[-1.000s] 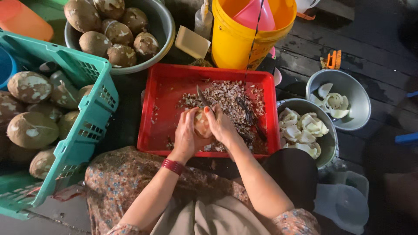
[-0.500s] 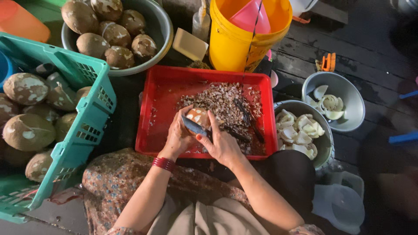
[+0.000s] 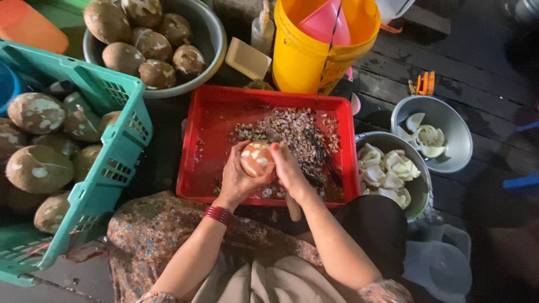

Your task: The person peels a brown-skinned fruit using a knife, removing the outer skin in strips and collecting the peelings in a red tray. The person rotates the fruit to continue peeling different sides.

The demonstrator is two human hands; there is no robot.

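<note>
My left hand cups a small round brown-and-white coconut kernel over a red tray. Against the kernel's right side presses my right hand, wrapped around a peeler whose pale handle sticks out below the palm; its blade is hidden. A heap of brown shavings lies in the tray behind the hands. A red bangle is on my left wrist.
A teal crate of unpeeled kernels stands at left, a metal basin of more at the back. A yellow bucket is behind the tray. Two metal bowls with white pieces sit at right.
The peeler's blade lay across the kernel half a second ago; now the right hand has drawn back to the kernel's side and the handle points down. The kernel has been turned.
</note>
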